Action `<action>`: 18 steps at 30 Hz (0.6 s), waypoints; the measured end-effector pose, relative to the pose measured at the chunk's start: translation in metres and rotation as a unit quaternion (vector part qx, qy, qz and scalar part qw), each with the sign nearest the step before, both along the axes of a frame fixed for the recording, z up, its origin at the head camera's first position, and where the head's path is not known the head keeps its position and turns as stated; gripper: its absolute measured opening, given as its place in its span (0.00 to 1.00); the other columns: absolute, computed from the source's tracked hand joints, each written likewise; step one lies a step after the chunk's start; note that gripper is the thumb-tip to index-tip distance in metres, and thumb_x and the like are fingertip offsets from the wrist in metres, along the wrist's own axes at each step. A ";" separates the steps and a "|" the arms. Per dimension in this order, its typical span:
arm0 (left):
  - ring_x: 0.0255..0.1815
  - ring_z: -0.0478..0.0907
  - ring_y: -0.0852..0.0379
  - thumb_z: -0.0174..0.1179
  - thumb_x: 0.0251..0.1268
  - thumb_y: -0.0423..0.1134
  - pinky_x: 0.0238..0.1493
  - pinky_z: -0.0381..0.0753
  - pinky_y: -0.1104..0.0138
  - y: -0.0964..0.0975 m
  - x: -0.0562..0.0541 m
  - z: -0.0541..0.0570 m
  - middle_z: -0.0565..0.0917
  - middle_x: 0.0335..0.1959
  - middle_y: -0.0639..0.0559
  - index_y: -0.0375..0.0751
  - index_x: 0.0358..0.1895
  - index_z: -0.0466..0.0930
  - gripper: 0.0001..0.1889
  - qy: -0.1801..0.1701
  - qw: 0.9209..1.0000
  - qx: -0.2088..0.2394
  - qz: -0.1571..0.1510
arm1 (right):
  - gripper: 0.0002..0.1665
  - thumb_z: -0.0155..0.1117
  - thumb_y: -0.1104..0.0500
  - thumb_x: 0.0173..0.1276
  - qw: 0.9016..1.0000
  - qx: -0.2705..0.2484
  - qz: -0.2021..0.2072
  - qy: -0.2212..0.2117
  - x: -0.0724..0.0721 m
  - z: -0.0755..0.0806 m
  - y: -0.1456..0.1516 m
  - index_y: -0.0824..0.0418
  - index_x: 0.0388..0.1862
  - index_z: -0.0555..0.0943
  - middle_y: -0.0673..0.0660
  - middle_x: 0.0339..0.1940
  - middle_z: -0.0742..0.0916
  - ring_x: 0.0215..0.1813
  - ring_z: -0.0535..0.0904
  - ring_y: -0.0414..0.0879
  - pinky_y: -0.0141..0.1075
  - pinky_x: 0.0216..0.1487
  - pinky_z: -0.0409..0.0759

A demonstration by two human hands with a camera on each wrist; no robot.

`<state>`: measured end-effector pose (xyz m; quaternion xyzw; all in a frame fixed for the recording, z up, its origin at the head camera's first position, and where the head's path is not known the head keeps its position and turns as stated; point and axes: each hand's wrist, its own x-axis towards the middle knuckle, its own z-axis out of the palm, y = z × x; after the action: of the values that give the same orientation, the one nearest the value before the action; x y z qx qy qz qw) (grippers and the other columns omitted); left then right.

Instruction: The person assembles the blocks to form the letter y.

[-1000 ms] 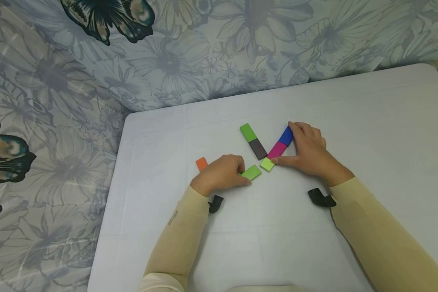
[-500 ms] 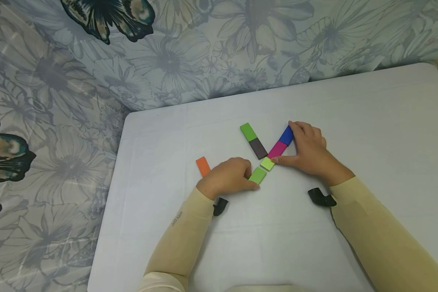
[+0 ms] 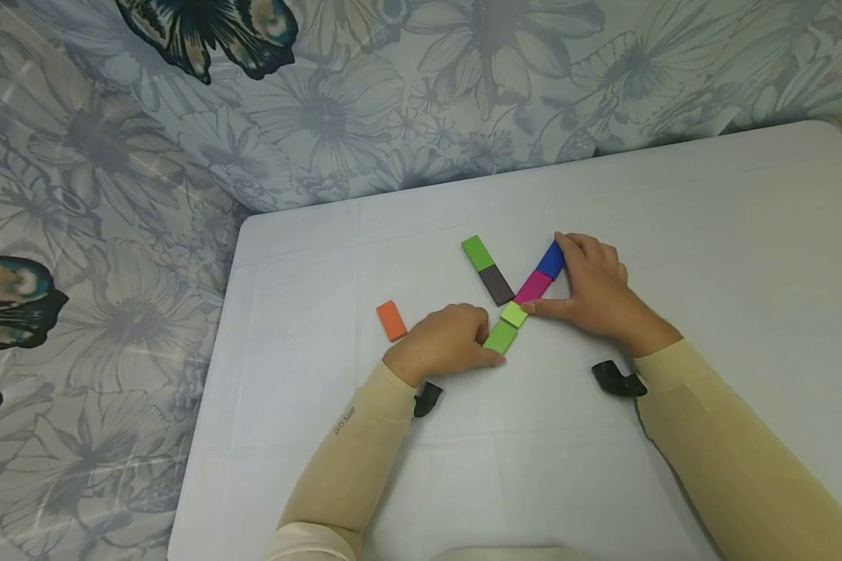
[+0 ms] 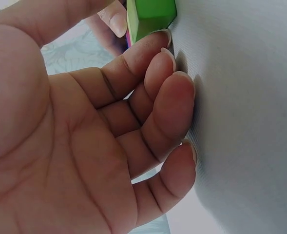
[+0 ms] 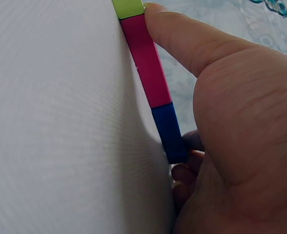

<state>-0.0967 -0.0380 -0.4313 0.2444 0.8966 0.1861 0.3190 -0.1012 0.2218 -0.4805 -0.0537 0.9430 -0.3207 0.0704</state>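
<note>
A slanting row of blocks lies on the white table: a blue block (image 3: 551, 261), a magenta block (image 3: 533, 288) and a small yellow-green block (image 3: 514, 315). My right hand (image 3: 592, 292) spans this row, thumb against the yellow-green block and fingers at the blue block's outer end. At the row's lower end, my left hand (image 3: 445, 339) pinches a green block (image 3: 500, 336) between thumb and index finger. That green block (image 4: 155, 14) rests close against the yellow-green one. In the left wrist view, the other fingers curl down to the cloth.
Another green block (image 3: 477, 252) and a dark grey block (image 3: 497, 286) form a second row, meeting the first near the magenta block. An orange block (image 3: 391, 321) lies left of my left hand. Behind the table (image 3: 309, 257) hangs a floral curtain (image 3: 323, 117).
My left hand has moved right and slightly toward me, turning the green block into line with the yellow-green block and closing the gap. More of the orange block shows. My right hand stays put.
</note>
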 end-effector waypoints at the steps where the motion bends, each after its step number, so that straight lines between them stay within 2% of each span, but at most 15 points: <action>1: 0.32 0.77 0.59 0.77 0.69 0.53 0.31 0.76 0.64 0.000 0.000 0.000 0.82 0.34 0.56 0.48 0.39 0.81 0.17 0.001 1.000 0.000 0.000 | 0.74 0.85 0.38 0.61 1.000 0.000 0.000 0.000 0.000 0.000 0.000 0.72 0.88 0.51 0.76 0.83 0.58 0.81 0.49 0.76 0.75 0.69 0.52; 9: 0.33 0.77 0.58 0.77 0.70 0.53 0.33 0.77 0.64 0.000 0.000 -0.002 0.82 0.34 0.56 0.47 0.41 0.81 0.17 0.006 1.000 0.004 0.002 | 0.75 0.85 0.37 0.61 1.000 0.001 -0.002 -0.001 0.000 0.001 0.000 0.72 0.88 0.51 0.77 0.83 0.58 0.81 0.49 0.77 0.76 0.69 0.52; 18: 0.32 0.78 0.58 0.76 0.71 0.53 0.33 0.77 0.64 0.000 0.000 -0.002 0.82 0.33 0.56 0.48 0.42 0.80 0.17 0.007 1.000 -0.003 0.004 | 0.73 0.85 0.41 0.61 1.000 0.000 -0.005 -0.001 -0.001 -0.001 0.000 0.71 0.88 0.52 0.76 0.83 0.58 0.81 0.49 0.76 0.75 0.69 0.52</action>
<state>-0.0963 -0.0376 -0.4337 0.2412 0.9002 0.1831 0.3129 -0.1017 0.2217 -0.4816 -0.0491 0.9432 -0.3210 0.0701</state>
